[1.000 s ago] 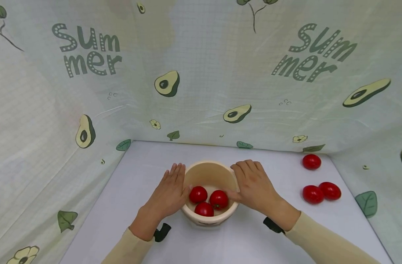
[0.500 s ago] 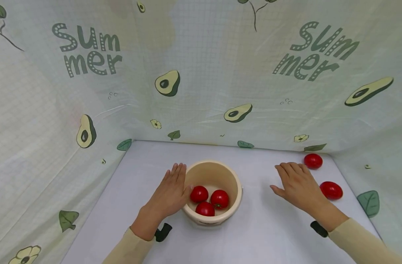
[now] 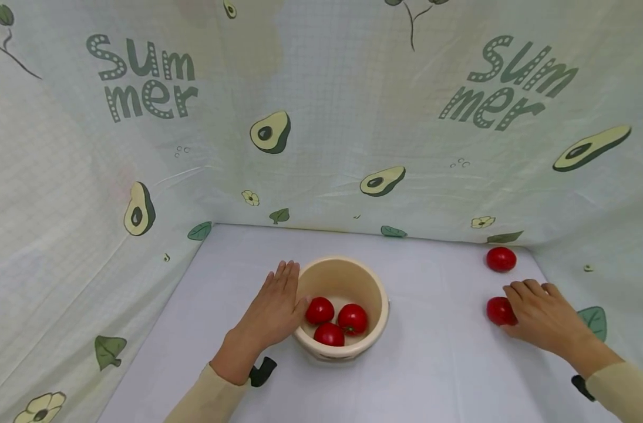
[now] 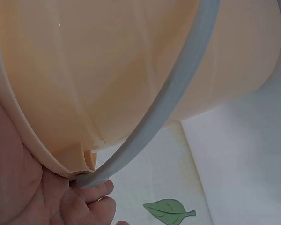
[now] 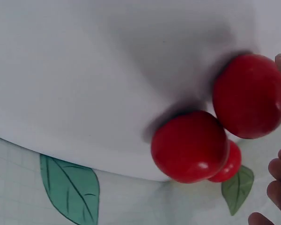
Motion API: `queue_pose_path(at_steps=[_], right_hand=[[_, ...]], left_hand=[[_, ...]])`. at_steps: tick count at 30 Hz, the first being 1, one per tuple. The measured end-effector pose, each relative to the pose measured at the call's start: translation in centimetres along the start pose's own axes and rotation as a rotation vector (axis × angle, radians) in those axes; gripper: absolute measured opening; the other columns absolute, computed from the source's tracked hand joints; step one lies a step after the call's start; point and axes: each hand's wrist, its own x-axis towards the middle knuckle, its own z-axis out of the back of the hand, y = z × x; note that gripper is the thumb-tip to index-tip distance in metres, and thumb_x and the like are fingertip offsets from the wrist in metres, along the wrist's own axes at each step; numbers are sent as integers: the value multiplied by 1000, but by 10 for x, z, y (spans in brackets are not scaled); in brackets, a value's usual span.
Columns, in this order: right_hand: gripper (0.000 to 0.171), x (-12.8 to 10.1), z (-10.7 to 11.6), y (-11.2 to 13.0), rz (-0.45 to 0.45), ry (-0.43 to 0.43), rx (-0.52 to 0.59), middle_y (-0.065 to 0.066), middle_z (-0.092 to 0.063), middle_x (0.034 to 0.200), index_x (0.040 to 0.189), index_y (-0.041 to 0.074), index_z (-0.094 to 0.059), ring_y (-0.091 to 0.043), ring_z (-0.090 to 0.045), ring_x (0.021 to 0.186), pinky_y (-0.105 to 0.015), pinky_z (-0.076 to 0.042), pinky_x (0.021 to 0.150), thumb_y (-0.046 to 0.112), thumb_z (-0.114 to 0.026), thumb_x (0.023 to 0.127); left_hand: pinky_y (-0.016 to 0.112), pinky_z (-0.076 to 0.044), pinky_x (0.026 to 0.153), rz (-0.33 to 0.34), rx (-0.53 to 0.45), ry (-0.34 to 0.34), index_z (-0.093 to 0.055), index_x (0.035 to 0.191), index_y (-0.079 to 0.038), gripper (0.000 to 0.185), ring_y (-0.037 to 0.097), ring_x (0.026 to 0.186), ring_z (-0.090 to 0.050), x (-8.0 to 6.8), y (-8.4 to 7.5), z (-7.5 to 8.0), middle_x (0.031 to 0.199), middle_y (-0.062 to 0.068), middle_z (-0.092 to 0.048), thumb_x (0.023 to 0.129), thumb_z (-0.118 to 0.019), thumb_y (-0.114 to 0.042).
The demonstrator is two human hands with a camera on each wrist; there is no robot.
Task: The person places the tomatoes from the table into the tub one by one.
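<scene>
Cream plastic, the round bowl (image 3: 342,305) is steadied at its nine o'clock side by the flat, straight-fingered left hand (image 3: 270,311); the right hand (image 3: 543,317), fingers arched, is laid over a glossy red tomato (image 3: 498,311) at three o'clock. A gathering step is judged underway.

Left wrist: the bowl wall (image 4: 107,79) is pressed.

Right wrist: the near-round tomatoes (image 5: 189,146) show no clear long axis; a closing grasp is called for next.

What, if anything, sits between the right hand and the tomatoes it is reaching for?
Nothing visible. The right hand is already over the pair of tomatoes, fingers at them; the third tomato lies farther back, apart.
</scene>
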Motion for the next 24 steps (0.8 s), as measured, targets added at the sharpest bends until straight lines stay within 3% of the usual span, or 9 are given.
queue_pose_path(at_steps=[13,19,24], right_hand=[[80,-3,-24,-3,-12,16,34,-22,-65,111,117,-2,-67,-46,-53,110,-69,-48,95,51,-97,64],[75,9,-30,9,-67,-77,81,-24,-61,102,105,-4,-60,-47,-53,103,-67,-48,87,48,-95,65],[79,28,-25,26,-80,-185,84,-27,-61,99,104,-6,-57,-47,-54,100,-65,-48,83,49,-94,63]], left_hand=[[56,-20,131,-2,3,2,-26,163,7,77,41,162,-20,-1,1,-1,170,24,-30,108,-52,-40],[56,-20,131,3,3,-1,-26,163,7,77,40,162,-20,-1,1,0,170,24,-30,108,-52,-40],[56,-20,131,2,1,-7,-27,163,7,77,40,162,-20,-1,1,-1,170,24,-31,108,-53,-39]])
